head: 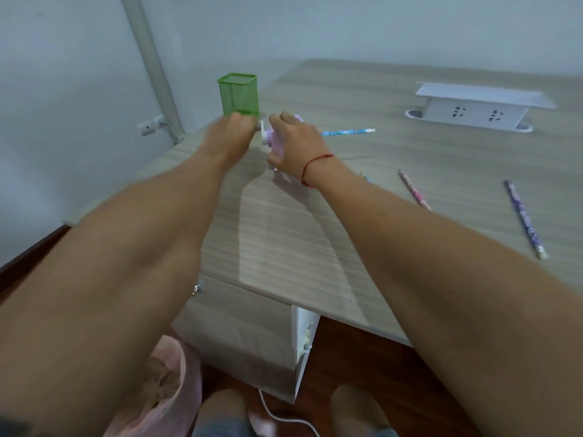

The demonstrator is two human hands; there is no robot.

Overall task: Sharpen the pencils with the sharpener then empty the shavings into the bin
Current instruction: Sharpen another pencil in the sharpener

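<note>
Sharpener (277, 143) by green cup (241, 96) on table (378, 216); right hand (295, 145) fingers clamped round its body. Left hand (233, 132) at crank (261, 126), grip blurred, can't tell. Prob. light, slippery plastic: hold body firm.

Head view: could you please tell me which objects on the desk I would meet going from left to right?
Green mesh pen holder → purple sharpener → blue pencil → pink pencil → purple pencil. The white socket box overlaps the last two, so I left it out.
</note>
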